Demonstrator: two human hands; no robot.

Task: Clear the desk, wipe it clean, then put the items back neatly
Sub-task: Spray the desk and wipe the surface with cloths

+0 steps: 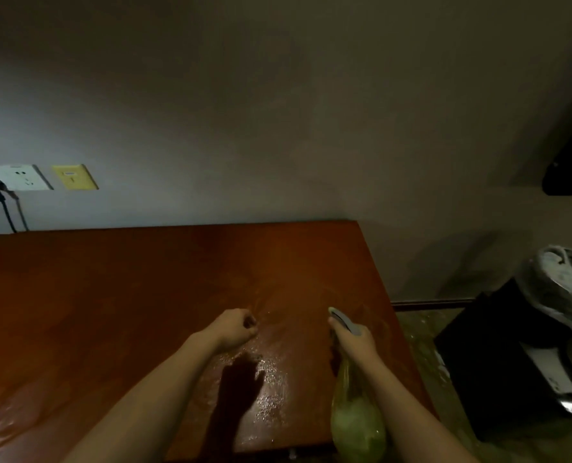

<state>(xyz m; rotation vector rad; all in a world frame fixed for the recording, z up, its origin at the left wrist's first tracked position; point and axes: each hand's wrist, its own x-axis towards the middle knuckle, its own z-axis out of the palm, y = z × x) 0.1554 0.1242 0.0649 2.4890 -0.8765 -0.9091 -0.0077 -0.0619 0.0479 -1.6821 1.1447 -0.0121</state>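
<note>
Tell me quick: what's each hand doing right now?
Left hand: fingers curled into a fist, holding nothing visible.
Right hand: gripping the spray bottle.

The single head-worn wide-angle view looks forward and steeply down from close above the desk (111,295), which fills the lower left, with the wall (278,111) across the upper frame.

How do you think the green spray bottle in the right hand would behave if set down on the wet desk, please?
The spray bottle looks partly full, so probably moderately heavy. Its tall, narrow-necked shape may tip easily. Droplets on the desk could let it slide.
</note>
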